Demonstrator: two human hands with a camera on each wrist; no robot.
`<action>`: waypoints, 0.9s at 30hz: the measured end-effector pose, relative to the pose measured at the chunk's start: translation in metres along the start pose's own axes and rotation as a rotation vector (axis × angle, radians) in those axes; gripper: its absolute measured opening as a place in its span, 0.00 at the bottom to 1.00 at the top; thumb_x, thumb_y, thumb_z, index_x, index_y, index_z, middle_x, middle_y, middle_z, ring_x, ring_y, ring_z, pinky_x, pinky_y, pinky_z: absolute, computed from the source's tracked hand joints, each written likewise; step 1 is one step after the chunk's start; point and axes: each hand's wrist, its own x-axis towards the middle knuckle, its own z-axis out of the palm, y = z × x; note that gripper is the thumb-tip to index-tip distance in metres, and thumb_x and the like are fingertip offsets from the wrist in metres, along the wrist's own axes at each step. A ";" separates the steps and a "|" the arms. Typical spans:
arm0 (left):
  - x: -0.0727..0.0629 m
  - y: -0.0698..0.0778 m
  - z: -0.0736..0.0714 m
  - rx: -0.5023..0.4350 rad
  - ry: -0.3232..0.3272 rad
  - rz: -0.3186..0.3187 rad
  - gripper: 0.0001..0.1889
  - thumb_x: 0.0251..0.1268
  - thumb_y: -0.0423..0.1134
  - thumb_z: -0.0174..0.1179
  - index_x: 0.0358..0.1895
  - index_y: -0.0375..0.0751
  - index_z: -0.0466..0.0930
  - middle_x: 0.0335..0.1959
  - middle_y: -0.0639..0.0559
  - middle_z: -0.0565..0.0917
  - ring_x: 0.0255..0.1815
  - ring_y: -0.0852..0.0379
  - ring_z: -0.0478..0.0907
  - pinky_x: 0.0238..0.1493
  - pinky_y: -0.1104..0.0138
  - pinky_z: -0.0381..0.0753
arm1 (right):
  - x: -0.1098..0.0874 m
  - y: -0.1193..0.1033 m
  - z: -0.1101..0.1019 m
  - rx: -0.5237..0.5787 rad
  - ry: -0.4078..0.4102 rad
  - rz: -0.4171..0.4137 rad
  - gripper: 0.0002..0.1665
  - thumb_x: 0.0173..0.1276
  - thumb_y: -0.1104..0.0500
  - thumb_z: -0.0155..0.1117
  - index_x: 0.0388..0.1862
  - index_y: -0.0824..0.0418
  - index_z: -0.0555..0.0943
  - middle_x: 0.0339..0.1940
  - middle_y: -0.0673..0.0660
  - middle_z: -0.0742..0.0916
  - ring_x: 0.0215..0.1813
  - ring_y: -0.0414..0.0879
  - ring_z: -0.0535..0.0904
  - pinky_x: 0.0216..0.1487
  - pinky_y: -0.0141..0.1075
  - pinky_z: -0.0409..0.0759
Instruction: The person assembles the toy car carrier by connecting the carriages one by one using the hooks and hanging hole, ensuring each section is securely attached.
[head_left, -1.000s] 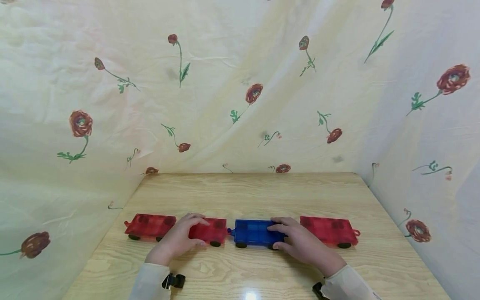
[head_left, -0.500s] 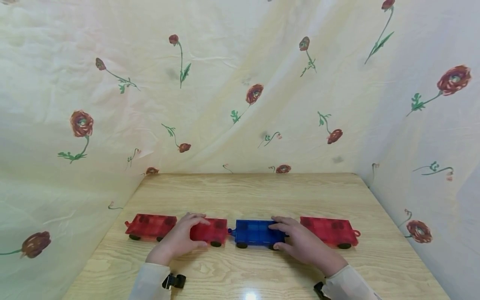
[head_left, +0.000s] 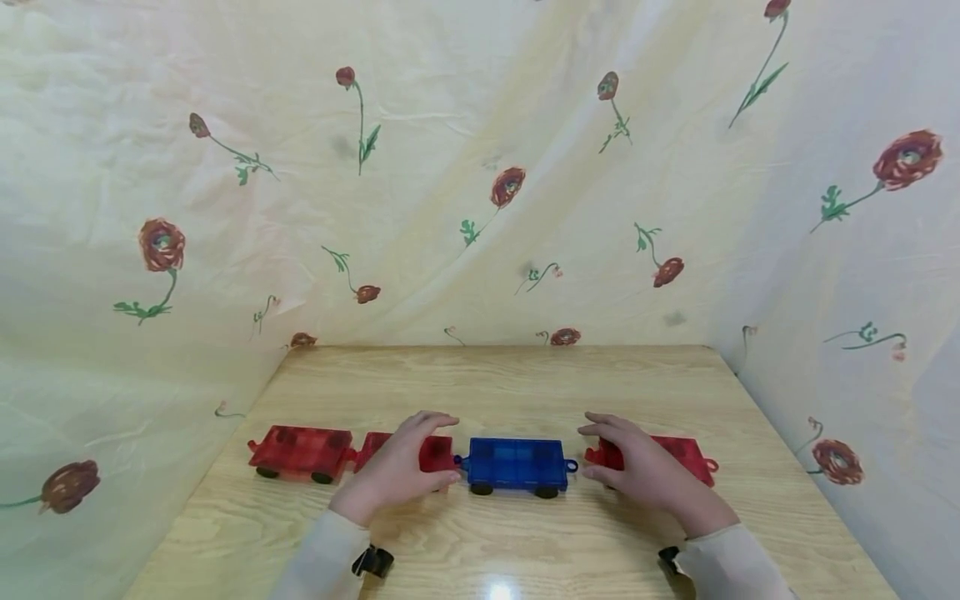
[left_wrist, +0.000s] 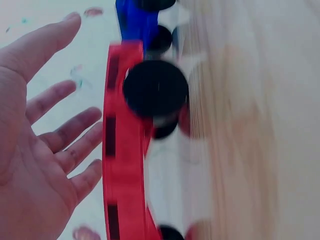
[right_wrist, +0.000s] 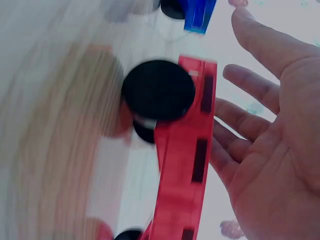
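A row of toy train cars with black wheels stands on the table. My left hand (head_left: 401, 467) hovers around the right end of the second red car (head_left: 437, 452), fingers spread; its palm and separated fingers show beside that car (left_wrist: 122, 165) in the left wrist view. To its right sits the blue car (head_left: 517, 463), its left coupling meeting the red car's end. Past a small gap is another red car (head_left: 684, 452), partly hidden by my right hand (head_left: 637, 471). That hand's fingers are spread beside the car (right_wrist: 182, 165) in the right wrist view.
One more red car (head_left: 303, 452) stands at the left end of the row, its coupling close to the second red car. The wood-grain table (head_left: 495, 383) is backed by a flower-printed cloth (head_left: 450, 167) that also hangs along both sides.
My left hand has shifted right along the second red car. My right hand has left the blue car and moved right, over the rightmost red car. The cars look unmoved.
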 end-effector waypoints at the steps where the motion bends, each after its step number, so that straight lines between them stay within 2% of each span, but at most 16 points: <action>1: 0.003 0.002 0.002 0.008 -0.010 0.004 0.40 0.63 0.56 0.75 0.76 0.74 0.65 0.74 0.64 0.67 0.75 0.50 0.68 0.67 0.44 0.76 | -0.001 0.003 -0.001 0.001 0.004 0.009 0.37 0.65 0.46 0.80 0.71 0.52 0.80 0.78 0.57 0.73 0.77 0.64 0.67 0.69 0.64 0.72; 12: 0.038 0.036 0.028 0.085 -0.111 0.083 0.41 0.65 0.59 0.73 0.79 0.72 0.63 0.75 0.62 0.68 0.72 0.52 0.69 0.67 0.46 0.76 | -0.007 0.028 -0.012 0.000 0.002 0.084 0.40 0.61 0.41 0.81 0.71 0.51 0.80 0.78 0.59 0.73 0.76 0.66 0.66 0.65 0.66 0.75; 20: 0.059 0.052 0.049 0.185 -0.161 0.126 0.41 0.62 0.65 0.72 0.78 0.68 0.67 0.74 0.61 0.69 0.74 0.54 0.67 0.68 0.48 0.76 | -0.012 0.040 -0.020 0.040 0.010 0.079 0.40 0.60 0.44 0.83 0.70 0.53 0.81 0.76 0.61 0.74 0.72 0.68 0.70 0.57 0.64 0.82; 27: 0.069 0.060 0.065 0.255 -0.207 0.129 0.35 0.59 0.65 0.74 0.70 0.69 0.76 0.71 0.63 0.72 0.72 0.54 0.69 0.66 0.52 0.78 | -0.016 0.044 -0.027 0.084 -0.012 0.070 0.31 0.58 0.48 0.85 0.60 0.50 0.85 0.71 0.61 0.79 0.68 0.67 0.74 0.57 0.63 0.82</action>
